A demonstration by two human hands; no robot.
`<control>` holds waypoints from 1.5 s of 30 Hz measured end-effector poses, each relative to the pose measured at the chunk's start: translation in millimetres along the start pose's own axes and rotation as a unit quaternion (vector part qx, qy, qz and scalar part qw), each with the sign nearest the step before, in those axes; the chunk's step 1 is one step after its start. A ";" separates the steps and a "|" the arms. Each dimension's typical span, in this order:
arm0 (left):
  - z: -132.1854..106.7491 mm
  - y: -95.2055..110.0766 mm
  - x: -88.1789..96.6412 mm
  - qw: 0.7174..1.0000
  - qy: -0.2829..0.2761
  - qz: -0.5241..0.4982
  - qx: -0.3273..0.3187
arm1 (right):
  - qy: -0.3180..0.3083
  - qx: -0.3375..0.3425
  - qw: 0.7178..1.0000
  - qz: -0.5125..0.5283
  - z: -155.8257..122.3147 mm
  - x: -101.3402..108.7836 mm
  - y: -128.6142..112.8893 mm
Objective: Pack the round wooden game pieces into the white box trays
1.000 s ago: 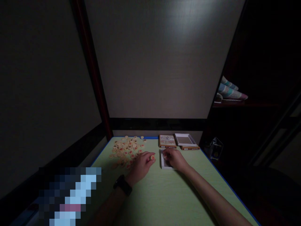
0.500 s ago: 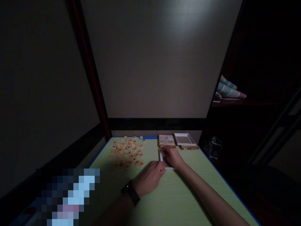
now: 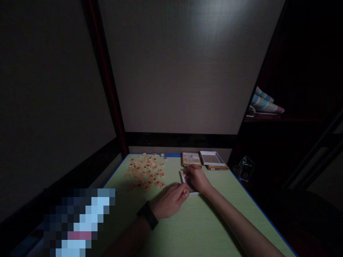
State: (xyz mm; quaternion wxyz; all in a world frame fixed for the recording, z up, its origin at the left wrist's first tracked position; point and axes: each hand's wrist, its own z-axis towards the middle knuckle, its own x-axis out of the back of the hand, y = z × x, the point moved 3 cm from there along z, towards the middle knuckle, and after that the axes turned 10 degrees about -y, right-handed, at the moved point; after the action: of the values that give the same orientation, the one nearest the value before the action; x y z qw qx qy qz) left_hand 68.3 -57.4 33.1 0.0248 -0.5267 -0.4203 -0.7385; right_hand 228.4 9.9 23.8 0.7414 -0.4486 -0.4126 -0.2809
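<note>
A shallow white-walled box tray lies on the green table, partly hidden beneath my hands. My right hand reaches over it, fingers pinched at its far left corner on what looks like a Chinese chess piece. Beside the tray's near left corner is my left hand, wearing a dark watch. Its thumb and fingers are closed on another Chinese chess piece. To the left spreads a loose heap of round wooden Chinese chess pieces, some with red and some with dark characters. My hands hide most of the tray's inside.
At the table's back edge lie a printed box and, right of it, another white-rimmed tray resting on an orange-edged box. A panel wall rises behind the table. A dark shelf with striped cloth is at the right.
The view has shifted slightly. Both hands stay almost in place, with the right fingers moving a little at the tray's far left corner. The tray appears slightly turned.
</note>
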 end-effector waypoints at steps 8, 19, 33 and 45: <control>-1.5 -0.4 1.4 1.000 -0.003 -0.003 -0.011 | -0.008 -0.008 1.000 -0.007 -1.8 -2.0 -4.2; -1.9 -1.3 3.8 1.000 0.000 -0.010 -0.004 | -0.022 0.001 1.000 -0.022 -3.1 -3.8 -5.8; 15.5 -42.1 2.8 0.930 0.167 -0.328 0.025 | 0.041 0.092 0.991 0.088 -25.9 16.7 -33.9; 13.9 -45.5 1.9 0.922 0.092 -0.374 0.041 | -0.023 0.158 0.987 0.001 -35.4 18.5 -52.8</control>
State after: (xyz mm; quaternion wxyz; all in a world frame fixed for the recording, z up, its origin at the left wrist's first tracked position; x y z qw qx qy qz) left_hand 56.2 -18.2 8.9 -0.1926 -0.2597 -0.6127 -0.7211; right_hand 208.9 -45.8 53.5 0.7934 -0.3329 -0.4682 -0.2009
